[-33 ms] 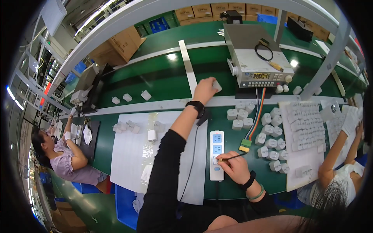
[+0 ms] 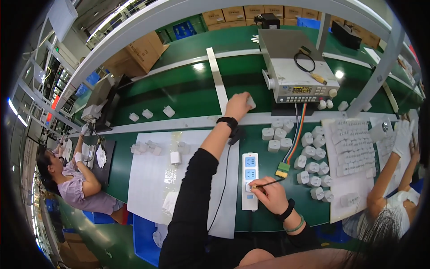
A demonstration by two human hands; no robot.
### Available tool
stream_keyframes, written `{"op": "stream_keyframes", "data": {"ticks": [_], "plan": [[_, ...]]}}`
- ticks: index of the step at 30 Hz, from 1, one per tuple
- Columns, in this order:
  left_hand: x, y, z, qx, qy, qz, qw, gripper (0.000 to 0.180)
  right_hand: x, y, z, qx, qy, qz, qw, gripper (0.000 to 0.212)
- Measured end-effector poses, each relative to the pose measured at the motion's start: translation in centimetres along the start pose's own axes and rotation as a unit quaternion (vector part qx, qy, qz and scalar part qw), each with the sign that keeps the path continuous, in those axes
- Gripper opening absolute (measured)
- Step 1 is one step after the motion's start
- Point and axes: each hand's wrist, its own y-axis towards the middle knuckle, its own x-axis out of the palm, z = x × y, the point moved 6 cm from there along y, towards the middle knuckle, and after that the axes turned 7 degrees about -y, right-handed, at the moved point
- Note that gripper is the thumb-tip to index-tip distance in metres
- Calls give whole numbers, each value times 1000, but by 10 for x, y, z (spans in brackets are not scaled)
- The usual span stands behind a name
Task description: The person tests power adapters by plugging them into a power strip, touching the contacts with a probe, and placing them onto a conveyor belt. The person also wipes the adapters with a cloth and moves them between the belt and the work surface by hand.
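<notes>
My left hand [image 2: 238,107] reaches far forward over the green bench and is closed on a white charger [image 2: 251,103], its fingers partly covering it. Low at the centre, my right hand [image 2: 271,196] pinches the end of a dark cable [image 2: 267,183]. That cable end meets a white block [image 2: 248,188] on the white power strip [image 2: 250,204]; my fingers hide part of the join. From there the cable runs to a green connector board [image 2: 282,167], where coloured wires [image 2: 296,142] lead up to a grey bench meter [image 2: 302,89].
Several white chargers [image 2: 315,181] stand right of the strip, beside a board [image 2: 337,207] packed with more. A white sheet [image 2: 148,188] with a few chargers lies left. Co-workers sit at both sides; one gloved hand [image 2: 403,136] shows at right. A metal frame [image 2: 380,67] crosses overhead.
The view has shifted very slightly. At the right, the co-worker's gloved hand has moved a little. Both my hands keep their places and grips.
</notes>
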Motion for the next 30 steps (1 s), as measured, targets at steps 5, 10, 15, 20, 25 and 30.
{"op": "stream_keyframes", "data": {"ticks": [5, 10, 15, 20, 25, 30], "plan": [[6, -6, 3, 4, 72, -61, 996, 46, -2, -1, 5, 45, 77, -34, 995, 18], [-63, -48, -27, -32, 340, -207, 917, 40, -6, -1, 4, 50, 89, -21, 995, 18], [-117, -136, -89, -185, 530, -336, 757, 28, -5, -1, 5, 42, 72, -13, 996, 19], [-130, -151, -56, -108, 223, -254, 935, 45, -1, -5, 13, 45, 91, 14, 995, 19], [-69, -167, 16, -121, -439, -175, 873, 41, -2, -7, 15, 41, 85, 20, 995, 19], [14, -188, 29, -96, -467, -144, 867, 41, 3, -7, 8, 35, 103, 8, 994, 17]]}}
